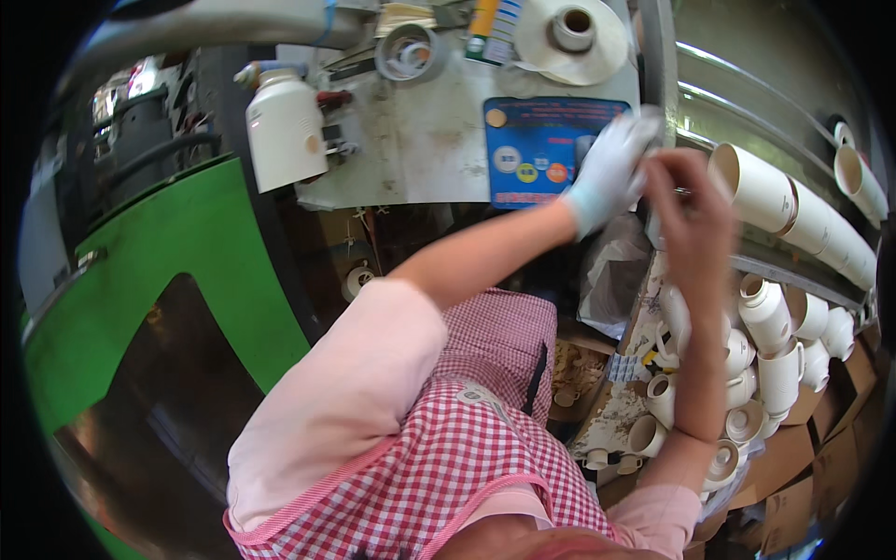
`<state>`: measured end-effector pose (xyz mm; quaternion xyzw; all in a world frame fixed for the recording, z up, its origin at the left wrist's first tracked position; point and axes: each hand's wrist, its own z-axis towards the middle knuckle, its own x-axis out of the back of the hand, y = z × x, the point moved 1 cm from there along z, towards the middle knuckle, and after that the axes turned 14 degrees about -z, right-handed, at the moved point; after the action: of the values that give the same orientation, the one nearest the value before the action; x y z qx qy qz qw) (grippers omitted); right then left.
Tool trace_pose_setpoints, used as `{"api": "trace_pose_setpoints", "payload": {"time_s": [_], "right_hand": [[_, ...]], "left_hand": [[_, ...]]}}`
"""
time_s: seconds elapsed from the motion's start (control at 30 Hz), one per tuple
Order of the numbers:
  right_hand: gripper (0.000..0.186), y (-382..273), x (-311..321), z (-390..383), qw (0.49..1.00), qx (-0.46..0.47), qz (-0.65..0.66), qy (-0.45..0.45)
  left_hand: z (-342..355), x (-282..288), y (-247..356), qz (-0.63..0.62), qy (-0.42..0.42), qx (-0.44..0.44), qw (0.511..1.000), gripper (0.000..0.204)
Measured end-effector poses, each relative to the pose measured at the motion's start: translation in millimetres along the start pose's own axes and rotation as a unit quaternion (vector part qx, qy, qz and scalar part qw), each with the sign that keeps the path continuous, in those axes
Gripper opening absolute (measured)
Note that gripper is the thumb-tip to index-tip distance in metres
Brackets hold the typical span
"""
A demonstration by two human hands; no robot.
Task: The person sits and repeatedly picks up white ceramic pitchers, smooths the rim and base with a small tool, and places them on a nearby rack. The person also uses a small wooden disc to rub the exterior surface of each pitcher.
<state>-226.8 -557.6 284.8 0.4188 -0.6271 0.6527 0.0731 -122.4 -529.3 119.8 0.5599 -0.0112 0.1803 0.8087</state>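
Observation:
My left hand [609, 173], in a white glove with a pale cuff, is raised over the right edge of a blue printed sheet [523, 131] on the worktop; motion smears its fingers. Close beside it, my right hand [695, 201] is bare and blurred. Its fingers are curled in by the glove, and anything between them is too smeared to make out. Right of my hands lies a row of cream cylindrical jug bodies [751, 187], end to end on a metal rack.
Cream jugs and cups [779, 373] crowd the lower right beside cardboard boxes [779, 467]. A cream bottle-shaped body [283, 131] stands at the worktop's left. A large label roll [532, 47] and a tape roll [411, 53] lie at the back. A green machine panel [159, 252] fills the left.

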Motion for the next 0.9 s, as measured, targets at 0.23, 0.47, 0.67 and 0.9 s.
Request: {"api": "trace_pose_setpoints", "payload": {"time_s": [0.23,0.47,0.67,0.9], "right_hand": [[0.093,-190.6,-298.5,2.9,0.945,0.266,-0.168,-0.089],[0.086,-254.5,-409.6,38.8,0.94,0.254,-0.226,0.024],[0.05,-158.6,-285.6,35.0,0.973,0.205,0.045,0.097],[0.029,128.8,53.7,3.5,0.957,-0.089,-0.177,0.212]], "left_hand": [[-263.7,213.6,127.0,0.113,-0.177,0.33,0.92,0.022],[-394.3,265.1,119.7,0.218,0.003,0.405,0.888,0.016],[-429.6,236.2,104.2,0.243,-0.123,0.392,0.879,0.015],[-416.3,218.5,98.9,0.258,-0.156,0.423,0.854,0.017]]}}
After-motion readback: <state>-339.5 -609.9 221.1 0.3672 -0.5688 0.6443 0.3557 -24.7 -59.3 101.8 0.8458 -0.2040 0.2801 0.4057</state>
